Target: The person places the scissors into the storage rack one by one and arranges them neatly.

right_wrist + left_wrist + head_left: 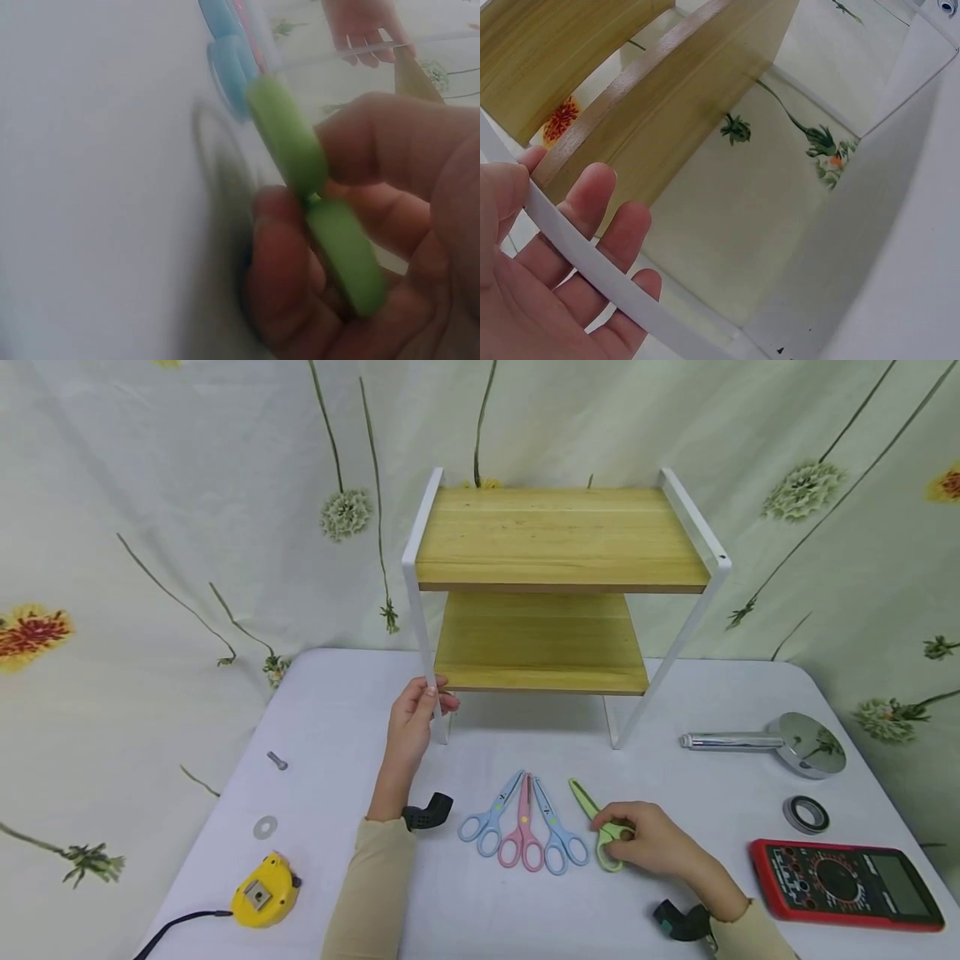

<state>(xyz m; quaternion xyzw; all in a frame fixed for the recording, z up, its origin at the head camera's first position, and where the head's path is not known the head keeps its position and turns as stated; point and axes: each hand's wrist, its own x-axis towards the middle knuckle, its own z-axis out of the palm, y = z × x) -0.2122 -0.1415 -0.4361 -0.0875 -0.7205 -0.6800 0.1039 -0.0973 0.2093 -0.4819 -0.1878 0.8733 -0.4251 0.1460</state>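
A two-tier shelf with wooden boards (pixel 562 539) and a white frame stands at the back of the table. My left hand (pixel 412 718) holds the frame's left front post, just below the lower board's corner. In the left wrist view the thumb lies on one side of the white post (pixel 592 262), with the fingers curled round the other. With my right hand (pixel 652 839) I pinch the handles of green scissors (pixel 585 799), whose blades point away from me. Left of them lie pink scissors (pixel 524 814) between two blue scissors (pixel 492 817), (pixel 555 827), all blades toward the shelf.
On the right are a chrome shower head (pixel 810 746), a roll of black tape (pixel 806 815) and a red multimeter (pixel 847 885). A bolt (pixel 277 761), a washer (pixel 265 827) and a yellow tape measure (pixel 266 893) lie at left. Floral cloth (pixel 187 485) hangs behind the table.
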